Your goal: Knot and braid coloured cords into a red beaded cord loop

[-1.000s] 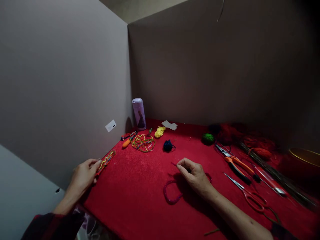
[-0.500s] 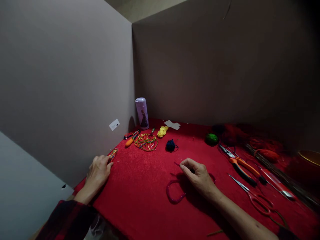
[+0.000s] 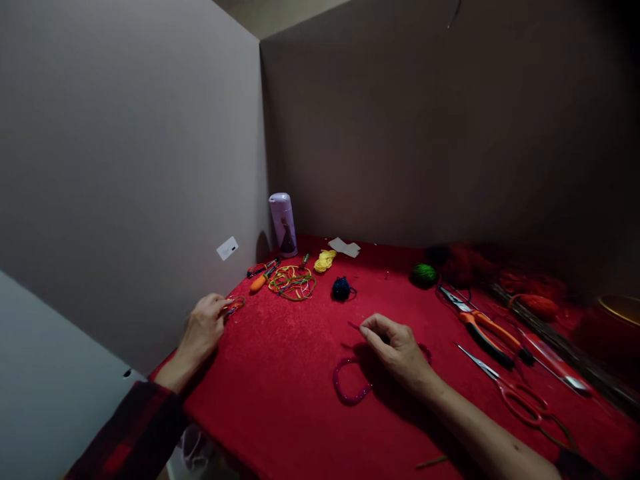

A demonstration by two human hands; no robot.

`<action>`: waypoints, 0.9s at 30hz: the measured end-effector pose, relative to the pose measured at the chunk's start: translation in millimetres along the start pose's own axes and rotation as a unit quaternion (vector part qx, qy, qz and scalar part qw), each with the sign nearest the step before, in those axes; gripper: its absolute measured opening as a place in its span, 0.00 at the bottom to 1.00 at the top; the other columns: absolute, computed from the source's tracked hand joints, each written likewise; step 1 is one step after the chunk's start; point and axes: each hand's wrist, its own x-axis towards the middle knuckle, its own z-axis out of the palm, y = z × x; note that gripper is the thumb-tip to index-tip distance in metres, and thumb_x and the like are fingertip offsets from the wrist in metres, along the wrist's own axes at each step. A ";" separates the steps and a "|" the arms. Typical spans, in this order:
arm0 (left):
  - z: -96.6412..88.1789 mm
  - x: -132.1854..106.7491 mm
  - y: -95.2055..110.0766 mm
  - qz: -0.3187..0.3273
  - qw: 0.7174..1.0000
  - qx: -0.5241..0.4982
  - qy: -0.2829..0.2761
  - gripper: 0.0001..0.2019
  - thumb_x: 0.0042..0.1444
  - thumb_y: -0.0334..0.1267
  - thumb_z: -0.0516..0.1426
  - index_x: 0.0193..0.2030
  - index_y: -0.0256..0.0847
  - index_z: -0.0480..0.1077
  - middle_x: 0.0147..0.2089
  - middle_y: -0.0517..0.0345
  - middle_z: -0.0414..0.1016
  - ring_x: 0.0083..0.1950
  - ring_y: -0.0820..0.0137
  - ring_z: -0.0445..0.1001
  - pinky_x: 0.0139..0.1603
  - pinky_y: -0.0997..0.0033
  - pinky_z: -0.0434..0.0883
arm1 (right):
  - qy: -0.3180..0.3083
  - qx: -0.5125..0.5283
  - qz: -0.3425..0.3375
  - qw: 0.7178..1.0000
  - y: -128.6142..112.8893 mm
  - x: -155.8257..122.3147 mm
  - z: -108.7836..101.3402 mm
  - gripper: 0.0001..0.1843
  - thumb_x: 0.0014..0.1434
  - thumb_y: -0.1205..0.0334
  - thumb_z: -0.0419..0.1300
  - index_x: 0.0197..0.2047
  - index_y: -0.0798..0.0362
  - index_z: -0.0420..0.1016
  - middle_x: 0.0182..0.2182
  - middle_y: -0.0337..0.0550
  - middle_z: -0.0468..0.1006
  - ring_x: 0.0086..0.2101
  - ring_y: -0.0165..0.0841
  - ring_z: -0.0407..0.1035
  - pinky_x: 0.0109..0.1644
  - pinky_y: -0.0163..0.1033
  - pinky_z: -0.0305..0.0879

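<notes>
Closest to me, a pink beaded cord loop lies on the red velvet table cover, running partly under the person's right hand. That hand rests on the cloth, its thumb and forefinger pinched shut on a thin red strand that pokes out to the left. Out at the table's left edge, the left hand has its fingertips closed on the near end of a small bundle of multicoloured cords, which lies flat on the cloth. To the right lie red-handled scissors and orange-handled pliers. Farther back sit a tangle of yellow and green cords, a dark blue yarn ball and a green yarn ball. A lilac bottle stands upright in the corner.
</notes>
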 end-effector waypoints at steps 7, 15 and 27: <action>10.0 8.3 -5.4 -0.050 0.993 0.060 -0.092 0.18 0.55 0.30 0.46 0.46 0.43 0.73 0.37 0.54 0.65 0.34 0.70 0.68 0.36 0.74 0.64 | 0.002 -0.001 -0.002 1.000 -0.1 -0.6 -0.8 0.11 0.58 0.60 0.52 0.27 0.54 0.68 0.22 0.38 0.68 0.25 0.29 0.61 0.30 0.33 0.57; -0.1 12.9 -8.3 0.009 0.999 0.013 -0.036 0.19 0.49 0.27 0.46 0.43 0.39 0.74 0.48 0.50 0.73 0.49 0.64 0.68 0.50 0.68 0.66 | 0.001 -0.009 0.004 1.000 -2.4 0.4 -1.1 0.11 0.58 0.60 0.52 0.27 0.54 0.68 0.22 0.38 0.68 0.25 0.29 0.61 0.30 0.33 0.57; -54.2 28.8 50.9 -0.099 0.982 -0.133 0.089 0.14 0.52 0.40 0.52 0.40 0.40 0.76 0.40 0.54 0.76 0.39 0.67 0.72 0.41 0.68 0.69 | -0.001 0.008 0.011 1.000 -0.4 0.8 -1.4 0.12 0.58 0.58 0.52 0.27 0.54 0.68 0.22 0.38 0.68 0.25 0.29 0.61 0.30 0.34 0.57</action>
